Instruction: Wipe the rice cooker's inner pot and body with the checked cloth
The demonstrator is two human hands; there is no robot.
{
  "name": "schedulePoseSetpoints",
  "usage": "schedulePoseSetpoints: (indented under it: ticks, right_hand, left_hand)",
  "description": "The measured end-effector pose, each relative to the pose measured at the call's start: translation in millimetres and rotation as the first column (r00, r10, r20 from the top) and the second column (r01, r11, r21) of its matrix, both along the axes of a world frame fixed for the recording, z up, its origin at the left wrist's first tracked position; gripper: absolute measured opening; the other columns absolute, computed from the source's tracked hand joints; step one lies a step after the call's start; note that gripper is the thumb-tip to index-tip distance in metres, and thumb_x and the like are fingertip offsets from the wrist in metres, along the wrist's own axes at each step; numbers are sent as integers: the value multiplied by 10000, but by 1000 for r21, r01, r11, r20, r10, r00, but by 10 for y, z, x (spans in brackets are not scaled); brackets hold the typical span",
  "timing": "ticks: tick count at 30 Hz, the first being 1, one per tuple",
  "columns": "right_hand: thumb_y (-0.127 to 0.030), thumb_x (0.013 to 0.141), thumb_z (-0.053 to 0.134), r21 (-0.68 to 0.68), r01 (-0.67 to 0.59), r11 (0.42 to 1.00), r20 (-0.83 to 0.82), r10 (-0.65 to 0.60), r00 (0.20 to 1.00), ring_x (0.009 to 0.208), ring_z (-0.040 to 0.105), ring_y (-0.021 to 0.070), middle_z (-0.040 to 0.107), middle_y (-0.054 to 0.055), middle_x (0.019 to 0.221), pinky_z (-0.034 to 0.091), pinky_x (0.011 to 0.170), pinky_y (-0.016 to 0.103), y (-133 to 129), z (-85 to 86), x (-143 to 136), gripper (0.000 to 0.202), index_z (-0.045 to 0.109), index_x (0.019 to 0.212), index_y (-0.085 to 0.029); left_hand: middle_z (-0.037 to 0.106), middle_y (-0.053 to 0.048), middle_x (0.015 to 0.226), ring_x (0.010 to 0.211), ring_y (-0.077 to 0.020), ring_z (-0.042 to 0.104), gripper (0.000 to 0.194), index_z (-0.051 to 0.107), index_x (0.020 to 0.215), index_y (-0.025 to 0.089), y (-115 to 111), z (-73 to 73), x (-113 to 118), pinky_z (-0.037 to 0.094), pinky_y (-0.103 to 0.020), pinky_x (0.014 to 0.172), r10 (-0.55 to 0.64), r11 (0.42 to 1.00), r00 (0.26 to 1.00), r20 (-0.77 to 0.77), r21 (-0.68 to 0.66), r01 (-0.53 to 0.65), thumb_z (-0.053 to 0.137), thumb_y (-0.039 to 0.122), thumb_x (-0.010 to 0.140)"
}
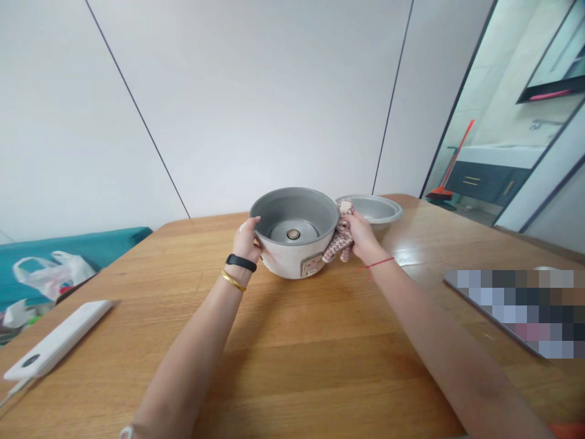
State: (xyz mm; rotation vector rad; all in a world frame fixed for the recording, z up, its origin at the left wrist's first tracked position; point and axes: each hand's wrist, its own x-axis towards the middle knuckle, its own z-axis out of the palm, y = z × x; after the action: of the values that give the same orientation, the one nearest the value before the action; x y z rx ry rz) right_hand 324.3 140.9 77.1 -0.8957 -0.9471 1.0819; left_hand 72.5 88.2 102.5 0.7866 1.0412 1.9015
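A white rice cooker (292, 261) stands on the wooden table, its grey inside bare and a round metal piece showing at the bottom centre. My left hand (247, 239) is closed on the cooker's left side, thumb near the rim. In my right hand (360, 235) is a bunched pink-and-white patterned cloth (339, 241), pressed against the cooker's right side; it looks knitted, and my fingers are partly hidden behind it. Just behind this hand sits a grey inner pot (381, 209) with a wide rim, partly covered by the cloth and hand.
A white power bank (59, 340) with a cable lies at the table's left edge. On the right is a flat, blurred-out item (516, 311). Behind the wooden table (292, 366) rises a pale wall. Plastic bags (57, 274) rest on a teal seat (130, 239) at left.
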Motion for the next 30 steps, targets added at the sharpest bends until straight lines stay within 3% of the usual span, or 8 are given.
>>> schedulePoseSetpoints:
  ticks: [7, 12, 16, 20, 22, 24, 27, 30]
  right_hand:
    - [-307, 778, 438, 129, 154, 980, 278, -185, 943, 716, 573, 163, 604, 23, 829, 462, 656, 254, -68, -69, -183, 388, 614, 1100, -180]
    - [-239, 895, 338, 472, 339, 814, 603, -579, 549, 1231, 480, 290, 507, 185, 1355, 404, 1009, 419, -494, -214, -484, 547, 484, 1410, -128]
    - [-266, 960, 394, 607, 200, 769, 721, -639, 267, 1360, 308, 347, 323, 172, 1532, 295, 1089, 499, -860, -452, -737, 505, 490, 1448, -182]
    - [-260, 989, 434, 633, -194, 749, 771, -631, 79, 1308, 325, 348, 378, 56, 1534, 305, 1030, 547, -1034, -732, -946, 481, 476, 1451, -387]
    - [-245, 999, 428, 654, -352, 670, 732, -677, 72, 1262, 355, 317, 399, 12, 1530, 337, 996, 527, -1034, -816, -1002, 482, 462, 1452, -406]
    - [-234, 995, 449, 726, -363, 585, 659, -742, 122, 1215, 380, 299, 438, -7, 1502, 351, 984, 509, -982, -819, -993, 456, 503, 1418, -396]
    - [-216, 955, 506, 834, -186, 520, 551, -799, 239, 1196, 400, 307, 483, 17, 1448, 348, 1005, 508, -821, -686, -842, 432, 573, 1348, -379]
    - [-207, 922, 480, 826, 8, 564, 520, -768, 374, 1259, 394, 327, 429, 90, 1472, 348, 1047, 525, -575, -530, -611, 477, 540, 1389, -285]
  left_hand:
    - [662, 6, 773, 655, -121, 553, 394, 635, 872, 203, -142, -59, 138, 399, -236, 582, -68, 992, 992, 103, -102, 78, 819, 443, 618]
    - [682, 1, 936, 803, -164, 602, 440, 603, 976, 246, -255, -50, 236, 437, -270, 658, 2, 987, 1000, 10, -161, 0, 801, 470, 654]
    - [680, -1, 909, 842, -196, 617, 373, 606, 916, 247, -246, -21, 229, 449, -312, 687, 59, 974, 997, -58, -215, -70, 788, 454, 665]
    - [640, -8, 731, 697, -157, 590, 383, 588, 754, 189, -222, -21, 217, 440, -274, 635, 54, 994, 992, -110, -87, -64, 818, 458, 607]
    - [634, -17, 694, 640, -142, 574, 394, 588, 719, 172, -219, -20, 207, 435, -258, 593, 29, 998, 991, -132, -53, -36, 805, 481, 602]
    - [649, -27, 714, 641, -141, 578, 379, 609, 727, 162, -218, -19, 189, 440, -251, 582, 35, 997, 983, -180, -64, -47, 780, 484, 623]
    - [663, -31, 770, 712, -163, 599, 344, 632, 751, 164, -184, -30, 132, 451, -256, 602, 83, 985, 952, -293, -118, -122, 742, 478, 663]
    - [686, -59, 871, 837, -227, 638, 357, 646, 796, 173, -67, -52, 17, 476, -295, 645, 98, 969, 900, -425, -164, -183, 681, 516, 706]
